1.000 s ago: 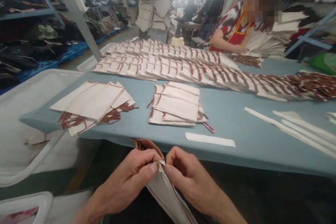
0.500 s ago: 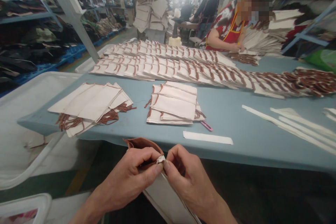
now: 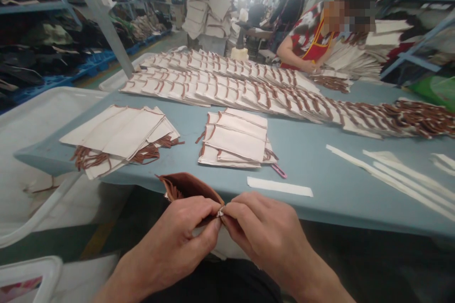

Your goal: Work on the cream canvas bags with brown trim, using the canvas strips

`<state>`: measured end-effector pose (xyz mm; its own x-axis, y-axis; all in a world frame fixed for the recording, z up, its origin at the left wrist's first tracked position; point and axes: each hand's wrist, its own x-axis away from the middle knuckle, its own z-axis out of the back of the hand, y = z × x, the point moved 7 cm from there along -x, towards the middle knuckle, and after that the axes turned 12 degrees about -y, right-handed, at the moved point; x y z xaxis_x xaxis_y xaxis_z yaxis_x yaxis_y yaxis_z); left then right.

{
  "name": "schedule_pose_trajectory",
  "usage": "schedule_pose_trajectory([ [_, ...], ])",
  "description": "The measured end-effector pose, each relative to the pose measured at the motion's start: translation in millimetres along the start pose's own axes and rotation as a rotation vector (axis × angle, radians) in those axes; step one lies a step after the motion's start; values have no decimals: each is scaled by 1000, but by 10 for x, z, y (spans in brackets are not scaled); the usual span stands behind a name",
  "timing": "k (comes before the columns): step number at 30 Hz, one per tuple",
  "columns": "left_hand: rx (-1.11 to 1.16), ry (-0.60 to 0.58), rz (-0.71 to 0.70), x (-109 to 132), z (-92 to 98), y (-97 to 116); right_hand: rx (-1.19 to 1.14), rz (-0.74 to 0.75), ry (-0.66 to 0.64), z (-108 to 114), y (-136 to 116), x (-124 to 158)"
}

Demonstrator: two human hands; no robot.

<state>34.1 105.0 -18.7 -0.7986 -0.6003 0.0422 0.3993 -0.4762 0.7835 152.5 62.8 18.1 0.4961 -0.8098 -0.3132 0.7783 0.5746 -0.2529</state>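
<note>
A pouch (image 3: 199,185) of cream cloth with a brown inner side is held up in front of me at the table's near edge, its mouth gaping toward the left. My left hand (image 3: 181,236) pinches its rim between thumb and forefinger. Right beside it, my right hand (image 3: 270,232) pinches the same corner, fingertips nearly touching the left ones. A small whitish bit of cloth shows between the fingertips. Brown fringe-like strands are visible inside the mouth. Most of the pouch's lower part is hidden behind my hands.
On the blue table (image 3: 170,118) lie a left stack of cream pieces (image 3: 117,132), a middle stack (image 3: 236,137), a small purple tool (image 3: 279,171) and white strips (image 3: 279,186). Long overlapping rows of pouches (image 3: 213,87) run behind. A co-worker (image 3: 313,33) works across the table.
The pouch's mouth gapes wider and shows more of its brown inside. Its cream lower part has swung mostly out of sight. My right hand has turned further over the corner.
</note>
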Motion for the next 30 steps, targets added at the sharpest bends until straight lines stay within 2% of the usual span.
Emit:
schedule_pose_trajectory([
  [5,-38,1,-11,-24,24,-7,48,-5,-66,-66,-17,-24],
  [9,-53,46,-21,-68,31,-12,21,-44,-34,-108,-3,-52],
  [11,-25,87,-10,-88,20,-43,-136,-166,9,-162,96,-52],
  [13,59,107,29,-99,-2,-115,-433,-358,22,-298,258,-13],
  [16,243,44,61,-93,-65,-225,-823,-555,-46,-564,393,75],
  [19,383,-67,65,-66,-110,-268,-942,-529,-98,-636,401,103],
  [22,405,-140,69,-59,-120,-247,-981,-487,-105,-602,416,109],
  [26,268,-119,45,-89,-104,-177,-1034,-529,-117,-610,432,134],
  [30,136,-99,30,-79,-97,-117,-1015,-529,-55,-622,378,201],
])
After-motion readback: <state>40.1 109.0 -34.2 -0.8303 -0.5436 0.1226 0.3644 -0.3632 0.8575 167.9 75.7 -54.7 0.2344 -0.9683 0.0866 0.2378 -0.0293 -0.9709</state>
